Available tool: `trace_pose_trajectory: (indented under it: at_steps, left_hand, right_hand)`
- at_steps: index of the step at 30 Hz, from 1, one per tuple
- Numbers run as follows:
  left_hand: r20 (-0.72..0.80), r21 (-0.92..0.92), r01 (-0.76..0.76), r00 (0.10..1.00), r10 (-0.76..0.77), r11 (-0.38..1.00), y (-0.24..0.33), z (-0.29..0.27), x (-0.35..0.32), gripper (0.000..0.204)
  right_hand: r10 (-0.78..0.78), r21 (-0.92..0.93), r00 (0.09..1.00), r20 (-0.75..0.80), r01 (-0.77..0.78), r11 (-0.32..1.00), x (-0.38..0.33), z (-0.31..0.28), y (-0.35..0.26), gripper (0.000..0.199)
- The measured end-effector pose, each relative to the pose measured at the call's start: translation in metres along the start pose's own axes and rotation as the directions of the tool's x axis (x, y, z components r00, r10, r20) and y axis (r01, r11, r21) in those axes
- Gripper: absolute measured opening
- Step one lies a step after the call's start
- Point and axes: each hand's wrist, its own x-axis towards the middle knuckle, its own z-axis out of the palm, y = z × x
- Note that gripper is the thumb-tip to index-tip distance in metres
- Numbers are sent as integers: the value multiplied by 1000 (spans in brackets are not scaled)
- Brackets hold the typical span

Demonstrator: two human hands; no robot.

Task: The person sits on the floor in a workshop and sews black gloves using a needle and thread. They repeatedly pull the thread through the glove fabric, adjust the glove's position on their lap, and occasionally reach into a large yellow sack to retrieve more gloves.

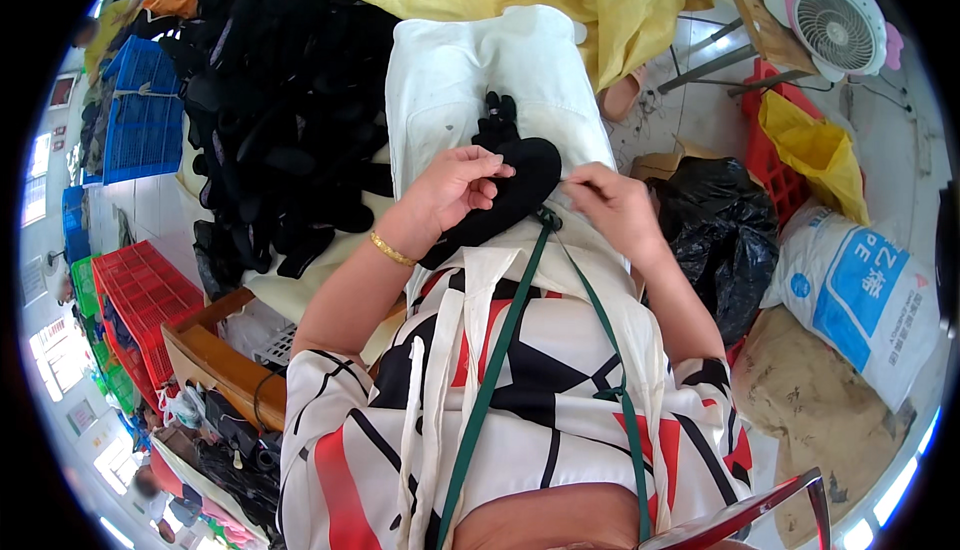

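Note:
A black fabric piece (528, 178) with a broad rounded end lies across my lap, over a white apron (440, 80). Just beyond it rests a smaller black piece (495, 122) with finger-like ends, resembling a glove. My left hand (458, 188) is over the rounded piece, thumb and fingertips pinched together; whatever is between them is too small to make out. Off the piece's right edge, my right hand (612, 208) is also closed in a pinch, slightly blurred, its contents not discernible. Between the hands, a small dark tool (548, 218) hangs at the end of a green cord (510, 320).
A big heap of black fabric pieces (285, 90) spreads at my left. Beside it are a blue crate (145, 115), a red crate (150, 300) and a wooden drawer (220, 350). To my right sit a black plastic bag (715, 235), a white sack (860, 290) and a fan (838, 30).

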Motion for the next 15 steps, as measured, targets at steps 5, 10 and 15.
trace_pose_trajectory:
  at_steps: [5, 10, 15]
  left_hand:
    - [14, 633, -135, 987, 163, 762, 8, 0, -9, 18]
    - [215, 812, -423, 857, 468, 402, 3, 6, -15, 18]
    - [-43, 670, -129, 976, 212, 731, 13, -5, -5, 14]
  right_hand:
    - [-358, -461, 932, 54, 341, 819, 40, 37, -16, 8]
    - [-454, -643, 873, 179, 453, 618, 57, 45, -12, 5]
    - [-418, -522, 898, 138, 425, 740, 58, 49, -14, 4]
